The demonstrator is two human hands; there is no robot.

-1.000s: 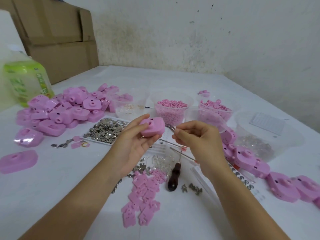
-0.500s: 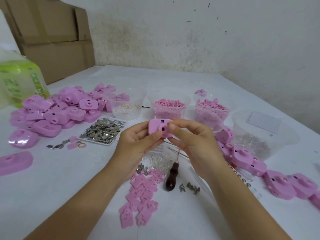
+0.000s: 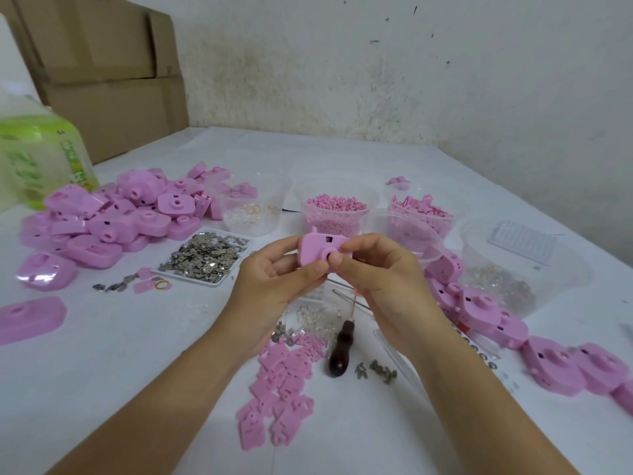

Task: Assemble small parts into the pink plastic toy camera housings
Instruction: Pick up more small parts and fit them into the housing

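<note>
The left hand (image 3: 270,289) and right hand (image 3: 387,286) both pinch one pink housing (image 3: 313,252), covering its lower edge. I count one dark-handled tool (image 3: 339,351); the housing heap (image 3: 113,217) I cannot count.

A single view, worn on the head; it looks forward and down over the white surface (image 3: 120,354) toward the stained wall (image 3: 445,80) at the far edge; wide-angle, it takes in the cartons (image 3: 102,63) at the far left and a tub (image 3: 568,279) at the right; both forearms (image 3: 164,406) enter from the bottom edge, and the left grip (image 3: 270,293) and right grip (image 3: 387,286) meet near the lens at mid-frame, on a housing (image 3: 313,250); the surface's near part lies just under the lens.
</note>
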